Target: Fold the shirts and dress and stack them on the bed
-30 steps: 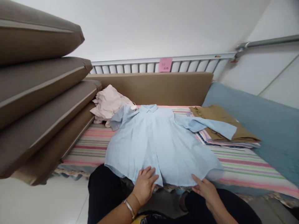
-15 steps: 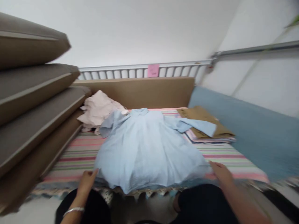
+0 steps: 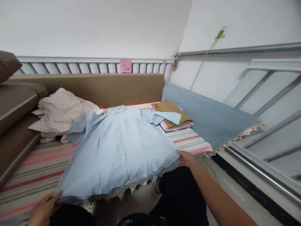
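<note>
Cushions stack up at the far left, their edges bordering a broad strip of striped cover that runs forward to the front edge. Behind that strip, a rumpled pale heap sits between the cushions and the shirt, taking up the room at the back. At the lower left, the left hand has its fingers narrowed on the shirt's near left corner. The blue shirt lies spread in the middle, front up, collar toward the backrest, one sleeve reaching the heap's edge and its hem along the front edge, where scalloped trim shows just above the dark knees. The right hand pinches the hem's other corner, fingers closed on the cloth. Past it, the other sleeve rests across a folded stack with a brown garment on top; striped cover shows between stack and front edge. Farther right, a blue pad slopes beside a metal rail.
</note>
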Action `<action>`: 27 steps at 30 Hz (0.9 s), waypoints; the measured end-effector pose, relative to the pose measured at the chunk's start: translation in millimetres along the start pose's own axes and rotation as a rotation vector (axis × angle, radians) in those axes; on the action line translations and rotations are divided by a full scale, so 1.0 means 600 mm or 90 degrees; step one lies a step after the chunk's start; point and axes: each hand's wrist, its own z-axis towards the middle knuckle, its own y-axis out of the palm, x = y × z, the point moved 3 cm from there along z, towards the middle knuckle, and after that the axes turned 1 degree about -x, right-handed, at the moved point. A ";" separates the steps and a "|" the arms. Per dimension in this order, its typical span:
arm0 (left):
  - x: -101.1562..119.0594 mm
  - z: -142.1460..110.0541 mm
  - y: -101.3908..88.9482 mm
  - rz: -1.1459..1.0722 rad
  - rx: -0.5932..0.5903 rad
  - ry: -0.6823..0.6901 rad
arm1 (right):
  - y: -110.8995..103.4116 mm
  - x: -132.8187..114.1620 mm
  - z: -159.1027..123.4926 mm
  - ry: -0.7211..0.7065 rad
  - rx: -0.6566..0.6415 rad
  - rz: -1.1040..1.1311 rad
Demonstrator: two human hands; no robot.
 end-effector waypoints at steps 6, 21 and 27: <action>-0.059 -0.080 0.094 -0.296 -0.107 -0.110 | 0.040 0.025 -0.017 -0.012 -0.026 0.040; -0.119 -0.202 0.208 -0.315 -0.336 -0.177 | 0.158 0.153 -0.132 0.019 -0.145 0.118; -0.131 -0.199 0.190 -0.260 -0.318 -0.177 | 0.135 0.149 -0.135 0.039 -0.115 0.051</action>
